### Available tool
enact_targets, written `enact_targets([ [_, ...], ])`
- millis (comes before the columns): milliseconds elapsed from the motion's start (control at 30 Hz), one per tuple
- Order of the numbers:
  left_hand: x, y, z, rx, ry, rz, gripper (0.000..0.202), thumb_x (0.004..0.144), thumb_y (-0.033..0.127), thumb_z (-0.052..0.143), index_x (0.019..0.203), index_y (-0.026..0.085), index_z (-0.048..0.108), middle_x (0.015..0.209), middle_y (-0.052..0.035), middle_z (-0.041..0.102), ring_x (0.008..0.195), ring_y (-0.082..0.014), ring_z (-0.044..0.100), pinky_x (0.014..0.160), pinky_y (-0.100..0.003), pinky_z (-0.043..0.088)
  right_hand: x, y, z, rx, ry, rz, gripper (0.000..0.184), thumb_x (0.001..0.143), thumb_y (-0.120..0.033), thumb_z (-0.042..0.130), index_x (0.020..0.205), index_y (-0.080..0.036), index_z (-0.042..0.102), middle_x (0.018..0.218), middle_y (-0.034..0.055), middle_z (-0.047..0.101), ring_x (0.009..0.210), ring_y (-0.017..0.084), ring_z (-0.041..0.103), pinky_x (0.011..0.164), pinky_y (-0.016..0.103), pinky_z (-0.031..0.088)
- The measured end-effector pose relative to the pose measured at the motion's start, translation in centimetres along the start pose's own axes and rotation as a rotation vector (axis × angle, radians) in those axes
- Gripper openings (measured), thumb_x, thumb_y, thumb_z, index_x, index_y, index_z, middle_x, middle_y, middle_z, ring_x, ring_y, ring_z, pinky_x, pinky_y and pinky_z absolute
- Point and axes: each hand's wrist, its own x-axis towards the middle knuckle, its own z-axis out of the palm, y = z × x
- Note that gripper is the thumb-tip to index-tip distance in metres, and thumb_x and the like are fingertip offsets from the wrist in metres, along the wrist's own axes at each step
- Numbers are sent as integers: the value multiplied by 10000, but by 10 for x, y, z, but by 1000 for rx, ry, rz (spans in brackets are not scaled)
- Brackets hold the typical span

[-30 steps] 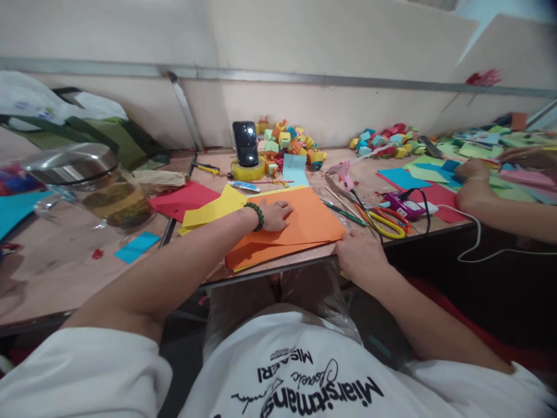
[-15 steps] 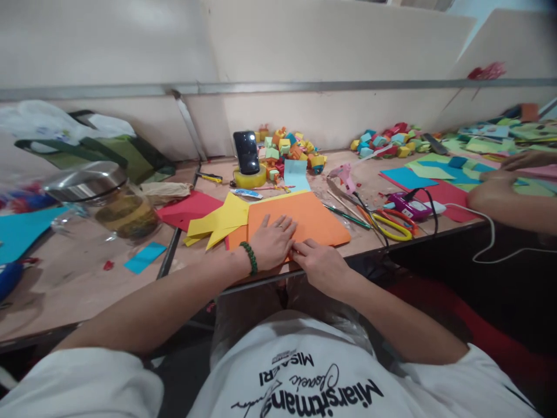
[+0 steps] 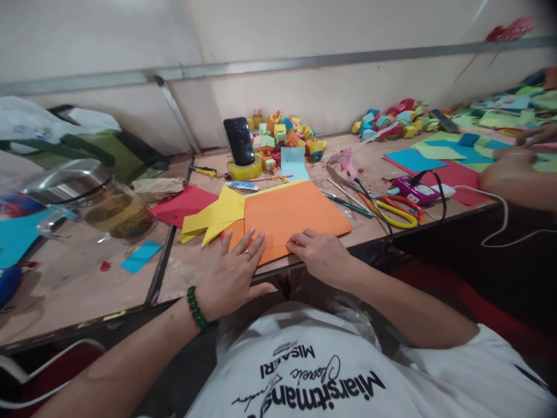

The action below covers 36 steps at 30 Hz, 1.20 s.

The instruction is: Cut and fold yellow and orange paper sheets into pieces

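Orange paper [image 3: 290, 216]: a folded sheet, flat at the near edge of the table [image 3: 78, 278], its lower left corner just over the rim.

Left hand [image 3: 232, 271]: spread wide and flat, palm down, fingers on the sheet's near left corner, holding nothing; green bead bracelet [image 3: 196, 309] at the wrist.

Right hand [image 3: 319, 253]: fingers curled narrow, tips pressing along the sheet's near edge, nothing gripped.

Step, as judged: pressing a crease or fold along the near edge, the left hand pinning the sheet. The next stroke would call for steady pinning and a run of the fingertips along the fold line.

Adjacent items: yellow paper [image 3: 217, 213] tucked under the sheet's left side; red paper [image 3: 185, 204] beyond that; scissors [image 3: 394, 210] and a glue gun [image 3: 413, 190] with cord, to the right, apart from the sheet; phone [image 3: 239, 141] upright in a tape roll [image 3: 245, 169] toward the far edge; a glass jar [image 3: 107, 203] at the left.

Open room: bare tabletop left of the hands; little right of the sheet. Another person's arm [image 3: 520, 180] rests at the right end.
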Motion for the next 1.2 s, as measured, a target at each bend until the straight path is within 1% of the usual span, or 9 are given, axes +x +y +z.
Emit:
enact_targets([
  [167, -11, -4, 17, -26, 54, -56, 767, 880, 696, 374, 1494, 237, 347, 1541, -82, 348, 1422, -358, 310, 1145, -639, 186, -9, 15, 20, 6, 87, 60, 286, 911, -110, 487, 1141, -154, 652, 1112, 92, 671, 995, 209, 559, 722, 299, 433],
  [433, -11, -4, 25, -54, 97, -77, 777, 882, 692, 375, 1501, 224, 324, 1545, -80, 342, 1425, -348, 307, 1141, -643, 184, -47, 44, 36, -62, 200, 266, 338, 892, -73, 467, 1130, -166, 688, 1178, 75, 681, 1011, 199, 572, 761, 286, 435],
  [633, -13, -6, 34, -47, 168, -61, 779, 886, 682, 386, 1488, 189, 346, 1522, -106, 389, 1409, -352, 336, 1130, -636, 197, -60, 51, 45, -167, 412, 230, 332, 884, -66, 469, 1041, -193, 732, 1087, 46, 727, 949, 175, 614, 703, 255, 455],
  [700, -15, -7, 36, -31, 202, -55, 789, 881, 679, 404, 1484, 172, 355, 1506, -127, 416, 1392, -354, 365, 1132, -614, 210, -60, 51, 48, -183, 439, 220, 343, 878, -59, 469, 1042, -202, 734, 1084, 41, 732, 953, 175, 624, 694, 255, 467],
  [833, -22, -7, 41, 12, 268, -70, 777, 894, 662, 385, 1461, 132, 400, 1460, -172, 472, 1345, -361, 431, 1125, -583, 231, -59, 50, 48, -139, 413, 258, 388, 856, -36, 454, 1058, -219, 731, 1111, 39, 727, 969, 179, 635, 684, 267, 486],
  [967, -30, -8, 49, 27, 336, -93, 741, 914, 655, 320, 1430, 141, 456, 1432, -174, 506, 1322, -359, 458, 1133, -575, 200, -55, 49, 33, -23, 326, 314, 342, 872, -88, 449, 1002, -210, 741, 1078, 50, 729, 962, 188, 637, 699, 274, 475],
  [1100, -32, -10, 42, 31, 346, -112, 705, 926, 639, 302, 1332, 124, 562, 1385, -188, 553, 1308, -366, 466, 1109, -582, 238, -38, 52, 2, 70, 159, 412, 298, 922, -230, 439, 929, -194, 735, 994, 71, 726, 921, 197, 648, 726, 278, 453],
  [1167, -30, -13, 30, 23, 324, -109, 617, 932, 599, 355, 1214, 131, 644, 1343, -188, 587, 1287, -360, 482, 1098, -565, 270, -22, 55, -10, 93, 107, 527, 324, 930, -364, 459, 1012, -173, 707, 1029, 94, 715, 949, 228, 652, 732, 296, 451],
  [1200, -27, -15, 23, 15, 305, -100, 558, 935, 571, 383, 1133, 142, 679, 1308, -182, 611, 1259, -352, 506, 1089, -551, 291, -13, 57, -13, 106, 88, 571, 386, 909, -443, 495, 1089, -155, 678, 1066, 113, 706, 982, 252, 648, 740, 307, 453],
])
